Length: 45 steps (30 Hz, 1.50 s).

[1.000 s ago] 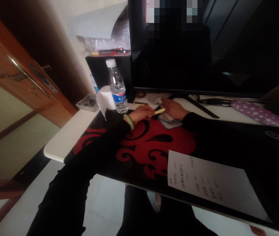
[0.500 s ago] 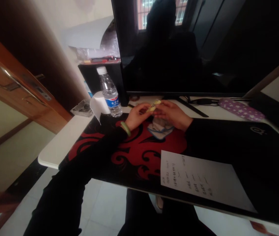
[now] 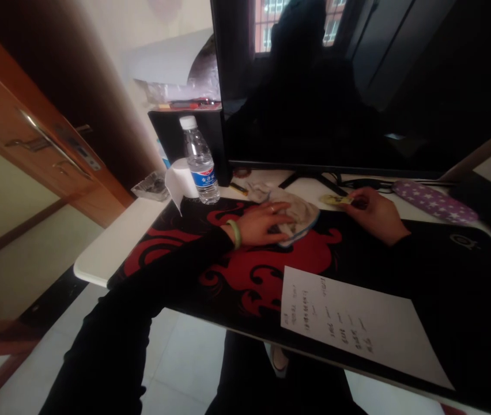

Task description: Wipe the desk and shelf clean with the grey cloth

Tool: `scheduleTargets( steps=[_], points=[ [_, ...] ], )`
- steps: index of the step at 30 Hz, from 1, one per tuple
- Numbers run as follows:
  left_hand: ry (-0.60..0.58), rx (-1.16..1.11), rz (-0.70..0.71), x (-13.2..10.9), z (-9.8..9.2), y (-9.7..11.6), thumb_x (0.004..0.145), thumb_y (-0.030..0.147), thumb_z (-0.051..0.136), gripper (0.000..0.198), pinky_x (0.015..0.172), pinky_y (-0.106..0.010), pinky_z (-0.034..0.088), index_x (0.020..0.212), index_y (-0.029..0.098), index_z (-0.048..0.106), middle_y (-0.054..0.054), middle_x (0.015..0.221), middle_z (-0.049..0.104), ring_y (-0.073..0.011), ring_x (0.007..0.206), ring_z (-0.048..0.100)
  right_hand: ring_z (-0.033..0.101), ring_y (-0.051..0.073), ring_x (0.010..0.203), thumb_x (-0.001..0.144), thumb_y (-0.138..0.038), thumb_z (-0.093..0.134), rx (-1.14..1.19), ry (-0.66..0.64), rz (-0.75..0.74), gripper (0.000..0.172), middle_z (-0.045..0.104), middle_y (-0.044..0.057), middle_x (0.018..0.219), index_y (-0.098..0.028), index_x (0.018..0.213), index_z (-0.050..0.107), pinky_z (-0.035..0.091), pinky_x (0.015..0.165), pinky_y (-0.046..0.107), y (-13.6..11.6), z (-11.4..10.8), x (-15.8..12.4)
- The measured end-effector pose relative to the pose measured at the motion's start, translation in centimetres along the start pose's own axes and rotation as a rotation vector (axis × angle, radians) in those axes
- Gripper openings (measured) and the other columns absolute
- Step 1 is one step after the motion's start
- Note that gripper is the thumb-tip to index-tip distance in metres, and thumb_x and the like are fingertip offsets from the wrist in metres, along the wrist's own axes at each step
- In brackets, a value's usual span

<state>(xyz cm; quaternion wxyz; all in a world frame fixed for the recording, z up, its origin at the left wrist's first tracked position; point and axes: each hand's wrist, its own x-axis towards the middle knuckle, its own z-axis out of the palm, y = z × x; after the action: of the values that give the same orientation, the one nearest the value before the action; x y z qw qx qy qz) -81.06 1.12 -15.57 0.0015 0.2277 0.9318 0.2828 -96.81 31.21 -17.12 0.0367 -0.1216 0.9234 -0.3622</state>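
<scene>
My left hand [image 3: 261, 222], with a green bangle at the wrist, lies on a crumpled grey cloth with a blue edge [image 3: 295, 212] on the red and black desk mat [image 3: 237, 271]; its fingers are stretched over the cloth. My right hand [image 3: 370, 211] is further right, near the monitor stand, and pinches a small yellow object [image 3: 335, 199] just above the desk.
A large dark monitor [image 3: 358, 86] stands at the back. A water bottle [image 3: 201, 161] and a white paper roll [image 3: 179, 178] stand at the back left. A handwritten sheet [image 3: 358, 323] lies near the front edge. A purple starred case [image 3: 433, 200] lies at the right.
My hands were together holding the yellow object over the cloth. They have parted: the right carried the object to the right, and the left dropped onto the cloth.
</scene>
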Motion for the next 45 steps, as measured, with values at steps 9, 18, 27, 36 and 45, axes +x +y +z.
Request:
scheduleTargets(
  steps=[9,18,27,36,45],
  points=[
    [0.298,-0.029,-0.171,0.3,-2.3,-2.1,0.105,0.012,0.052,0.029,0.118,-0.042,0.056,0.118,0.017,0.078,-0.013,0.135,0.077,-0.0250,0.128,0.073,0.069,0.047,0.131,0.090,-0.044,0.066,-0.429,-0.016,-0.323,0.033,0.076,0.022,0.129,-0.026,0.118,0.071,0.057,0.110,0.065,2.7,-0.1,0.4],
    [-0.093,0.482,-0.587,0.0,-4.2,-6.0,0.092,0.004,0.067,0.058,0.128,-0.041,0.047,0.150,0.010,0.065,-0.020,0.153,0.068,-0.0325,0.147,0.061,0.038,0.037,0.168,0.103,-0.058,0.059,-0.293,-0.432,-0.830,0.074,0.049,0.013,0.175,-0.019,0.166,0.056,0.037,0.136,0.057,-8.7,6.3,-1.1],
    [0.185,0.436,-0.638,-0.3,-4.0,-5.2,0.105,0.014,0.056,0.038,0.100,-0.039,0.059,0.141,0.015,0.067,-0.020,0.144,0.064,-0.0300,0.117,0.075,0.067,0.037,0.140,0.106,-0.018,0.044,-0.612,-0.398,-0.514,0.049,0.070,0.029,0.148,-0.001,0.144,0.070,0.050,0.118,0.044,-13.7,11.7,4.7],
    [0.607,-0.152,-0.420,1.2,-4.0,-4.0,0.102,0.017,0.059,0.026,0.091,-0.030,0.059,0.127,0.021,0.066,-0.005,0.110,0.077,-0.0186,0.096,0.073,0.061,0.032,0.147,0.115,-0.033,0.040,-0.194,-0.495,-0.673,0.052,0.064,0.021,0.159,-0.007,0.154,0.062,0.045,0.125,0.042,-16.3,12.5,-0.3],
    [0.108,-0.349,-0.364,11.1,-0.4,-1.5,0.096,0.010,0.057,0.049,0.088,-0.033,0.063,0.140,0.023,0.074,-0.004,0.108,0.080,-0.0179,0.088,0.074,0.064,0.043,0.141,0.108,-0.053,0.059,-0.164,-0.492,-0.853,0.056,0.071,0.022,0.149,-0.013,0.145,0.072,0.048,0.122,0.061,-11.0,10.0,-3.9]
  ],
)
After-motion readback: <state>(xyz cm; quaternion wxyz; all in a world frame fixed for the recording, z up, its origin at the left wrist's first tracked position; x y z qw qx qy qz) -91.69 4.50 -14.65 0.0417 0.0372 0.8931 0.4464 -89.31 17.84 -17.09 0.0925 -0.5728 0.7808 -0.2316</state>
